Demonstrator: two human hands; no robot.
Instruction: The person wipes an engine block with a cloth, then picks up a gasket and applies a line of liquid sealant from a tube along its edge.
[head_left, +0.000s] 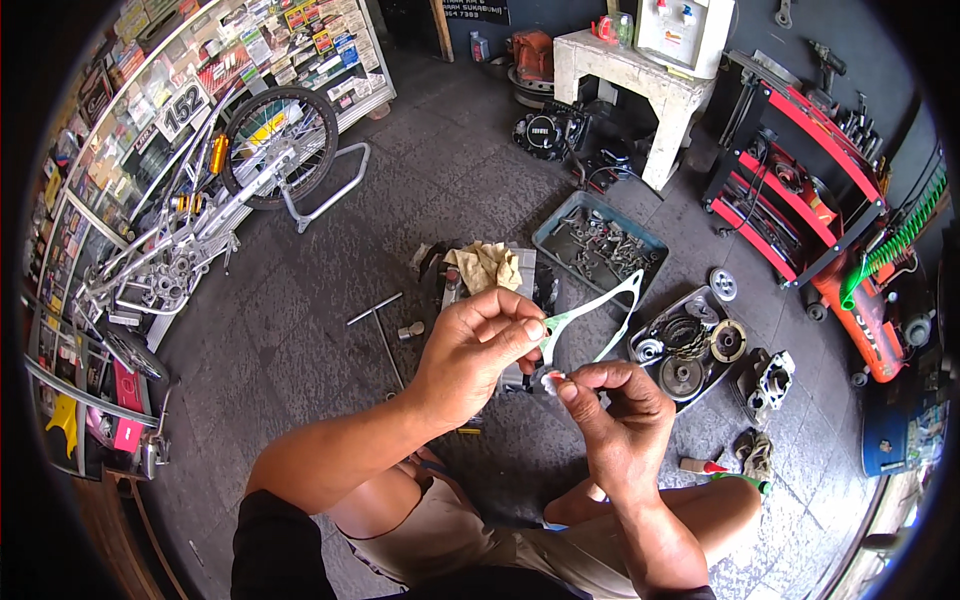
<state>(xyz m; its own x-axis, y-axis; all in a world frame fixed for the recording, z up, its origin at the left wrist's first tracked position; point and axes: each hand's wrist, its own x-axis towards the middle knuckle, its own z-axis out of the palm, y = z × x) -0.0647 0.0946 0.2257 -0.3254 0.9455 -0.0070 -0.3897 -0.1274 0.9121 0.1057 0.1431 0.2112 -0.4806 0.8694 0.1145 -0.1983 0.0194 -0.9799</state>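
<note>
My left hand pinches one corner of a thin, pale green-white gasket between thumb and fingers. The gasket's open frame reaches out to the right, held up above the floor. Close below, my right hand is closed in a pinch on a small whitish piece with red on it. Whether that piece belongs to the gasket I cannot tell. Behind my hands a grey metal engine part stands on the floor, partly hidden, with a crumpled tan cloth on top.
A T-handle wrench and a metal socket-like piece lie at left. A tray of bolts, a tray of engine parts, a metal casting and a red-tipped tube are at right. A red tool cart stands beyond.
</note>
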